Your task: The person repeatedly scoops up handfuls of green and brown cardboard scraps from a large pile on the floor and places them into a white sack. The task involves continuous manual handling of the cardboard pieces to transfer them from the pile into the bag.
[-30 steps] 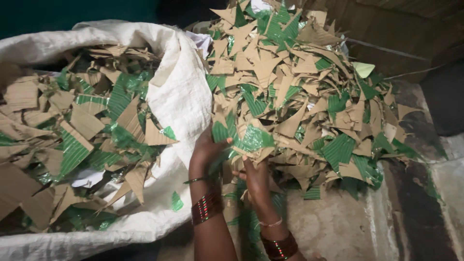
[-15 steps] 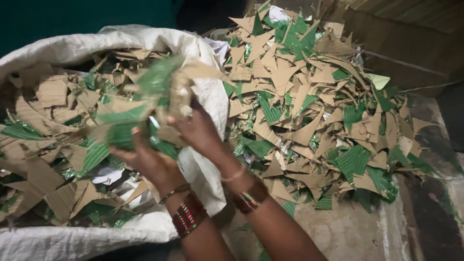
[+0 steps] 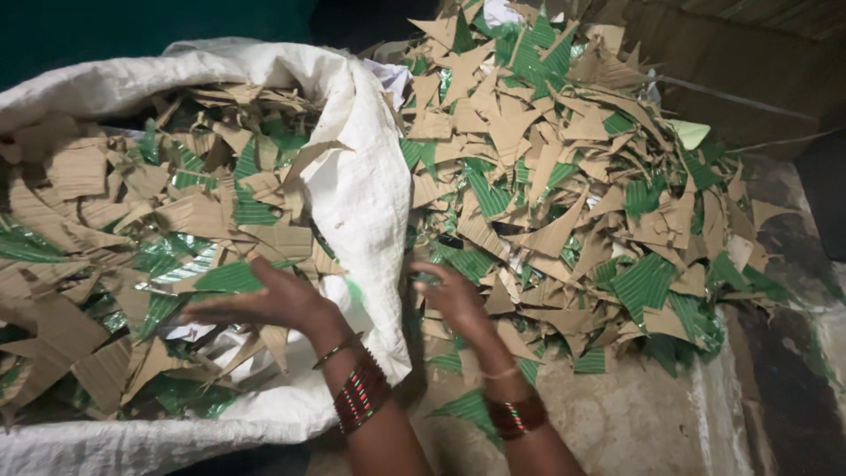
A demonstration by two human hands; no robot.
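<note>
While the left hand [image 3: 264, 304] lies flat and open-fingered over the cardboard scraps [image 3: 159, 247] inside the white woven sack [image 3: 366, 198], the right hand [image 3: 454, 295] reaches toward the loose heap of scraps [image 3: 564, 185] piled on the floor just beside the sack's mouth; its fingers look loosely curled around a small green piece, though the blur makes it hard to tell whether they truly grip it. Both wrists wear striped bangles [image 3: 361, 397]. The scraps are thin offcuts of corrugated board, brown on one side and green on the other, cut into triangles and ragged slivers. They look very light and dry, fairly stiff along the flutes yet easy to bend or crush across them, and their pointed corners could prick a palm. Single pieces would probably slip from a pinch, so they seem best taken as a bunch, with both hands scooping in from opposite sides and pressing the layers together. Because the pile is loose and interleaved, stray pieces are likely to slide off the edges of any handful. The sack's rim is soft and folds over, sagging toward the heap.
</note>
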